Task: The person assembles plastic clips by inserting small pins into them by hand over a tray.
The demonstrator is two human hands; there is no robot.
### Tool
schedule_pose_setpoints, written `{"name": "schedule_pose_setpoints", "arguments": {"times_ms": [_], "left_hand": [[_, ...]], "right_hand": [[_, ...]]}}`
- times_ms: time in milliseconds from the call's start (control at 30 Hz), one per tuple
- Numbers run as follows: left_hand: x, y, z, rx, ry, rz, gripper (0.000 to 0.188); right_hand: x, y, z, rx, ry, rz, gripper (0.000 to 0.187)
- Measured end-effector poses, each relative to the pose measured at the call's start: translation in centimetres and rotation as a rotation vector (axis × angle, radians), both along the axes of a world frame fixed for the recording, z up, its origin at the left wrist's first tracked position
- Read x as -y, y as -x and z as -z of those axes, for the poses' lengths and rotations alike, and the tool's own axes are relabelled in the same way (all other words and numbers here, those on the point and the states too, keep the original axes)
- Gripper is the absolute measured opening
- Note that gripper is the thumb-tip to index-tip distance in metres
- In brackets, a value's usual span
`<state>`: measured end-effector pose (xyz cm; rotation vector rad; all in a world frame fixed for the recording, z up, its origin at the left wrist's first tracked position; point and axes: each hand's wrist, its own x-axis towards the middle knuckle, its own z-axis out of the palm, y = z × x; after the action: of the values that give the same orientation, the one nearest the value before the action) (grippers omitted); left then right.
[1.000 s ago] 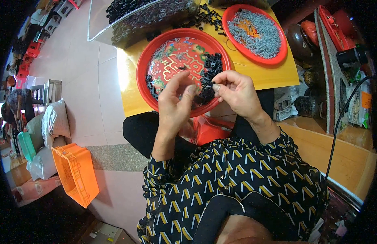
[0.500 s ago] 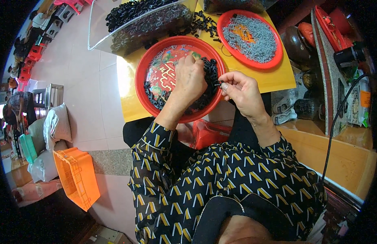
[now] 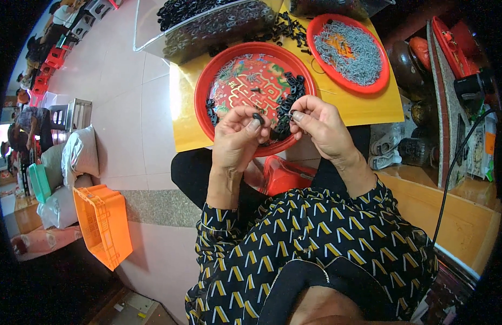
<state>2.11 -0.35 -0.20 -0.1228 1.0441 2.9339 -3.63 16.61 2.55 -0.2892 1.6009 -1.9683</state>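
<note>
My left hand [image 3: 233, 138] pinches a small rounded black plastic piece [image 3: 257, 117] between thumb and fingertips, above the near part of a red round tray [image 3: 201, 89]. Close beside it, my right hand [image 3: 325, 130] is closed at the fingertips on a tiny dark piece [image 3: 292, 112], mostly hidden by the thumb. Loose black plastic parts [image 3: 296, 86] are heaped along the tray's right side, with more at its left edge. A few small grey screws [image 3: 251, 77] lie on the tray's patterned bottom.
A red plate [image 3: 385, 70] of grey screws sits at the far right of the yellow tabletop [image 3: 188, 127]. Behind the tray stand a clear bin [image 3: 167, 46] of black rings and scattered black pieces [image 3: 290, 30]. An orange crate [image 3: 102, 225] rests on the floor at left.
My left hand has come out of the tray toward me and now holds a black piece near my right hand. My right hand keeps its pinch at nearly the same place.
</note>
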Motion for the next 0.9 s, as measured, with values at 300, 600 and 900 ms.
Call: {"name": "schedule_pose_setpoints", "arguments": {"times_ms": [300, 600, 900], "left_hand": [[0.0, -2.1, 0.1, 0.067, 0.179, -0.075, 0.015], [-1.0, -2.5, -1.3, 0.058, 0.596, -0.286, 0.019], [-1.0, -2.2, -0.8, 0.037, 0.316, -0.233, 0.016]], "right_hand": [[1.8, -0.9, -0.3, -0.163, -0.065, -0.025, 0.008], [3.0, -1.8, -0.9, -0.354, -0.134, -0.061, 0.009], [2.8, -1.3, -1.0, -0.156, -0.083, -0.063, 0.008]]}}
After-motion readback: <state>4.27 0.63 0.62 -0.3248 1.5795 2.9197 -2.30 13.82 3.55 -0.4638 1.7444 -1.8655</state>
